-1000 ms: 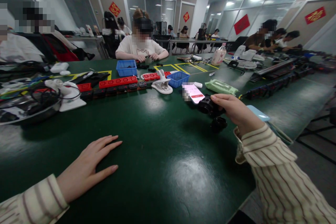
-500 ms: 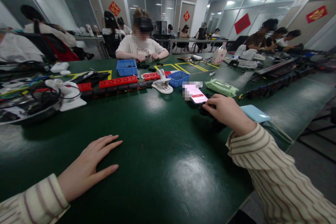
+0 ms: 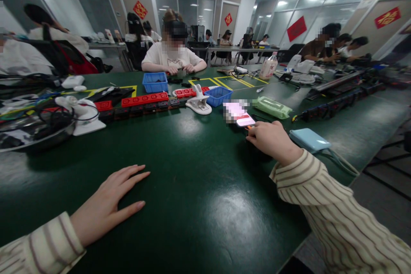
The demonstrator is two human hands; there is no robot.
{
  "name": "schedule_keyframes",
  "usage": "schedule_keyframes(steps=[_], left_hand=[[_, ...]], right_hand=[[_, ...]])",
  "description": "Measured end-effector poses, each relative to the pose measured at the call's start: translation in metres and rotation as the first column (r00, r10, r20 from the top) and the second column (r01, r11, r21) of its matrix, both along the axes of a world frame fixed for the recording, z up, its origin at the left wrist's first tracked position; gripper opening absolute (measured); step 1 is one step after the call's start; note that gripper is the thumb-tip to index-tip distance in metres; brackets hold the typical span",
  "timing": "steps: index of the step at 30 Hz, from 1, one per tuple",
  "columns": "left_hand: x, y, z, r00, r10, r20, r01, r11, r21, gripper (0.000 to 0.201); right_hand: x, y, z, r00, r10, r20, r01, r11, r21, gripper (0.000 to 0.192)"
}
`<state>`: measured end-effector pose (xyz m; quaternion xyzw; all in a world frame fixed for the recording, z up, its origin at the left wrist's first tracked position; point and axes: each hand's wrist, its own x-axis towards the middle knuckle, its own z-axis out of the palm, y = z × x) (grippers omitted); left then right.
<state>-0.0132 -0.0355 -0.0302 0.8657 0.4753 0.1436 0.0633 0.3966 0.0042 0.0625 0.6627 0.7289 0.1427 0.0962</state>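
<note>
My left hand [image 3: 111, 203] lies flat on the green tabletop [image 3: 173, 205], fingers apart and holding nothing. My right hand [image 3: 272, 141] is closed over something dark at the near end of a phone [image 3: 245, 120] with a lit, partly blurred screen. What those fingers grip is mostly hidden beneath them; a bit of orange shows at the fingertips. Just right of that hand lies a light blue case with a strap [image 3: 310, 139]. Beyond it is a green pack of wipes [image 3: 272, 107].
Red and black power strips [image 3: 144, 100] run across the table, with a white clip stand [image 3: 199, 105] and blue baskets [image 3: 155, 83] nearby. A metal bowl of cables [image 3: 38, 137] sits at left. Across the table a person [image 3: 175, 58] works with both hands.
My right hand has shifted slightly left and down, covering more of the dark thing and uncovering more of the blue case. My left hand has stayed still.
</note>
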Motion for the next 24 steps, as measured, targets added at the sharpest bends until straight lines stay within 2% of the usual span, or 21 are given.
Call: schedule_keyframes(steps=[4,6,8,11,14,16,18,20,22,24], left_hand=[[-0.001,0.001,-0.002,1.0,-0.002,0.001,0.002,1.0,0.012,0.057],[-0.001,0.001,-0.002,1.0,-0.002,-0.006,0.003,1.0,0.026,0.058],[-0.002,0.001,-0.002,1.0,0.0,-0.015,0.0,1.0,0.031,0.058],[-0.005,0.0,-0.001,1.0,0.003,-0.017,-0.002,0.999,0.032,0.058],[-0.007,-0.002,-0.001,1.0,0.003,-0.007,-0.003,1.0,0.029,0.058],[-0.009,-0.002,-0.002,1.0,0.007,-0.002,-0.007,1.0,0.022,0.058],[-0.011,-0.002,-0.003,1.0,0.009,0.002,-0.009,1.0,0.014,0.058],[-0.012,-0.001,-0.003,1.0,0.005,0.007,-0.005,1.0,0.009,0.058],[-0.013,0.0,-0.003,1.0,0.001,0.007,-0.001,1.0,0.01,0.058],[-0.014,0.001,-0.003,1.0,-0.003,0.004,0.003,1.0,0.012,0.057]], right_hand=[[0.005,-0.001,-0.001,0.999,-0.031,-0.034,0.033,0.999,0.036,0.015],[0.005,-0.002,0.002,0.995,-0.034,-0.095,0.05,0.983,0.174,0.021],[0.004,-0.004,0.007,0.972,-0.008,-0.234,0.094,0.928,0.359,0.032],[0.008,-0.004,0.013,0.847,0.092,-0.523,0.235,0.818,0.525,0.029],[0.021,0.001,0.012,0.637,0.194,-0.746,0.384,0.759,0.525,0.02],[0.032,0.006,0.008,0.483,0.182,-0.856,0.452,0.786,0.422,0.013],[0.04,0.011,0.004,0.342,0.097,-0.935,0.488,0.832,0.265,0.009],[0.043,0.014,0.001,0.249,0.022,-0.968,0.457,0.879,0.137,0.011],[0.042,0.014,-0.001,0.253,0.015,-0.967,0.376,0.92,0.113,0.017],[0.041,0.012,-0.001,0.333,0.064,-0.941,0.322,0.93,0.177,0.029]])
